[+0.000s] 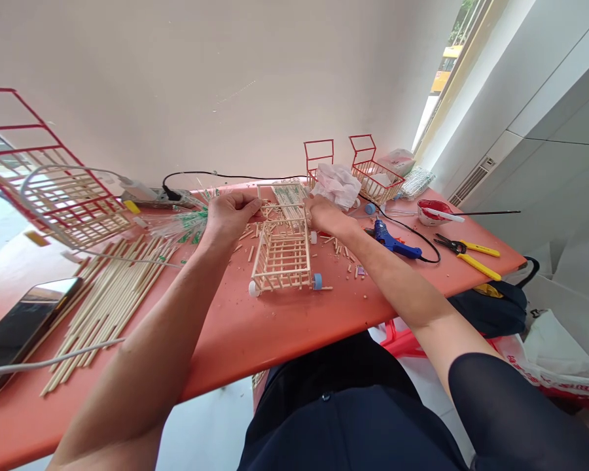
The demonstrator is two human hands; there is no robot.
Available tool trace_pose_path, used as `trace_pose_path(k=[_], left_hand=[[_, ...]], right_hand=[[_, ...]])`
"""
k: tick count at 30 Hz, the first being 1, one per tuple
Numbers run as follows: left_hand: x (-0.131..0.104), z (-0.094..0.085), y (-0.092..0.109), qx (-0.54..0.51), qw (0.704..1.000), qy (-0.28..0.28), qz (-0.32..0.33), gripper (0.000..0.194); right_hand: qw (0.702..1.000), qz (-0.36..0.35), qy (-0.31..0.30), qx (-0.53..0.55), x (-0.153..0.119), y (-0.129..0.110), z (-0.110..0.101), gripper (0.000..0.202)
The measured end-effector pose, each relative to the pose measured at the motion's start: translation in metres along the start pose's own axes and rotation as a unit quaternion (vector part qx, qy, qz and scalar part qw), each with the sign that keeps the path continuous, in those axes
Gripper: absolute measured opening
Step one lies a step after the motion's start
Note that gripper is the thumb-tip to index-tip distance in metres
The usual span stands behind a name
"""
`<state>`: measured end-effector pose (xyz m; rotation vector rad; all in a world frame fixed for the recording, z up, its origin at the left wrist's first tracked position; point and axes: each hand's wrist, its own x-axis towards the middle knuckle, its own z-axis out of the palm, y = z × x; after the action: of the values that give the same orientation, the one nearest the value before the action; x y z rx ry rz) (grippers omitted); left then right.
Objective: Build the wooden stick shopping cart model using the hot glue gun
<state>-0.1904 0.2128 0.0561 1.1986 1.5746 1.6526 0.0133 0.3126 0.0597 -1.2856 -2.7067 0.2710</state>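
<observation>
A small cart built of pale wooden sticks stands on the orange table, with white and blue caps as wheels at its near corners. At the left of its far end, my left hand has thumb and index finger pinched together at the frame's edge. My right hand is closed at the right side of the same far end, beside a crumpled white tissue. What the fingertips hold is too small or hidden to make out.
Long sticks and a phone lie left. A red-framed cart stands behind them. Rightward are a blue glue gun, yellow-handled pliers, a red-stained cup and smaller carts. Stick scraps surround the pale cart.
</observation>
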Motion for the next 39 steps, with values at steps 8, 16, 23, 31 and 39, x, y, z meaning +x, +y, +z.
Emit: trace_pose_path(k=[8,16,23,31,39], left_hand=[[-0.003,0.002,0.003,-0.005,1.0,0.012,-0.007,0.011],[-0.005,0.004,0.005,-0.01,1.0,0.012,-0.005,0.011],[-0.005,0.003,0.004,-0.035,0.999,0.007,-0.018,0.012],[-0.007,0.007,0.003,-0.042,0.999,0.017,-0.026,0.009],[-0.006,0.008,0.0,-0.023,0.999,0.025,-0.007,0.009]], right_hand=[[0.989,0.059,0.105,0.089,-0.037,-0.012,-0.029,0.038],[0.931,0.013,0.191,0.312,-0.039,-0.014,-0.004,0.012],[0.915,0.009,0.205,0.347,-0.034,-0.012,0.003,0.008],[0.909,0.008,0.208,0.36,-0.036,-0.014,0.005,0.009],[0.908,0.005,0.213,0.362,-0.036,-0.013,0.008,0.011]])
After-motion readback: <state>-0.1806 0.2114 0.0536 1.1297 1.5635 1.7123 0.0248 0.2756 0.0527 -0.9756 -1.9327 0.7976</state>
